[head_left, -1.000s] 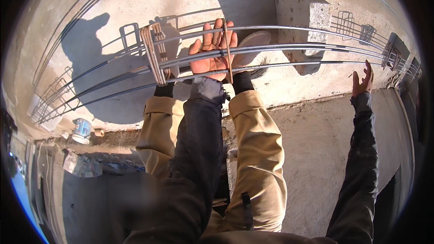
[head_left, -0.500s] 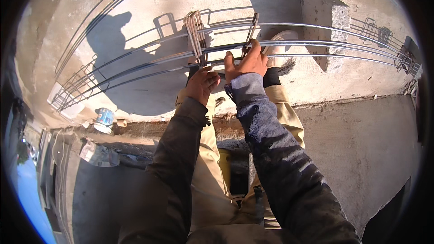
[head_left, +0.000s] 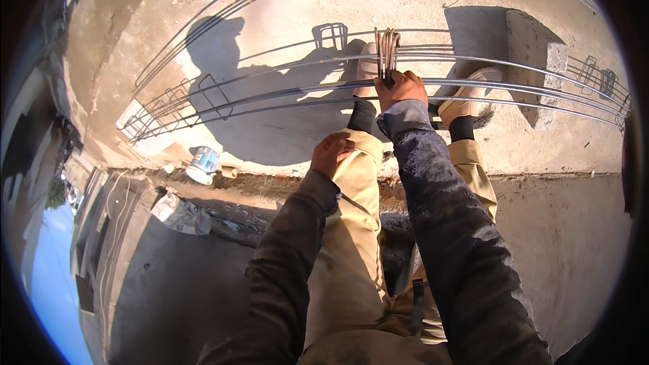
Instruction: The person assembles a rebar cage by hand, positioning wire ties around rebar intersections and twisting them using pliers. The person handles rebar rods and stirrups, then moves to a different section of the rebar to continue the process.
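Long steel rebars (head_left: 291, 93) run left to right in front of me, raised off the concrete. A tight bundle of several bent rebar stirrups (head_left: 388, 51) hangs on them near the middle. My right hand (head_left: 403, 89) is closed round the lower part of that bundle, by the bars. Lower and to the left, my left hand (head_left: 331, 153) is away from the bars, beside my knee, its fingers curled; whatever they hold, if anything, is hidden. Spaced-out stirrups (head_left: 216, 98) stand round the left end of the bars.
A concrete block (head_left: 534, 54) stands behind the bars at right. More rebars (head_left: 250, 3) lie farther off. A blue and white bucket (head_left: 203, 164) lies by the slab edge at left, near a crumpled sack (head_left: 179, 214). My shoes (head_left: 466, 94) are under the bars.
My left hand has left the stirrup bundle and drawn back toward my knee. My right hand has brought the separate stirrup leftward against the bundle. The view has shifted left.
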{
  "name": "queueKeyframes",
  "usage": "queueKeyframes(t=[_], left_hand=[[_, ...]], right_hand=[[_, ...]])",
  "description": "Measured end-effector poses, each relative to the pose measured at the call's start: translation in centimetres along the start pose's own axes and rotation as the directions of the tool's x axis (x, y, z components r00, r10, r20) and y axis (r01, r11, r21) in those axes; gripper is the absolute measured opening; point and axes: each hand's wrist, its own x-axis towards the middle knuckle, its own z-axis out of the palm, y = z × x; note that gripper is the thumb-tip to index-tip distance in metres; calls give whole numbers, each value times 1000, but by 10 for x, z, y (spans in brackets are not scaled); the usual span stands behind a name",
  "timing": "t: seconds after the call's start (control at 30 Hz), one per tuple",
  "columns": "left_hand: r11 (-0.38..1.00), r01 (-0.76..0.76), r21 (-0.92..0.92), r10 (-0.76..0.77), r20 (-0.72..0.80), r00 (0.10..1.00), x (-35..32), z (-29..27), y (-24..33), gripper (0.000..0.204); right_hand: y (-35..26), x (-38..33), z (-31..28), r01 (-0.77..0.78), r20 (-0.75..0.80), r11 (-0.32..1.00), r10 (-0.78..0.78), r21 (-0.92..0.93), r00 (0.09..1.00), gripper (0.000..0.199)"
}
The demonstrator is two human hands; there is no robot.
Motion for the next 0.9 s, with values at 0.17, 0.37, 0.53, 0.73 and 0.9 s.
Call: queueKeyframes(t=[0.17,0.37,0.53,0.73,0.9], left_hand=[[996,-72,44,73,-3,997,-29,-24,-6,24],[973,-69,219,91,-90,992,-60,-40,-13,24],[916,111,386,-69,-123,990,-78,-22,6,27],[684,-198,702,201,80,976,-117,-21,5,38],[499,-478,723,426,276,862,-185,-14,3,47]], right_hand=[[43,8,-35,-225,-7,967,228,117,974,34],[184,41,-146,-383,-300,920,344,-80,890,44],[284,32,-199,-266,-484,945,145,-192,863,57],[238,-45,-152,76,4,993,-76,-95,997,39],[131,-130,-131,54,373,988,-106,146,922,37]])
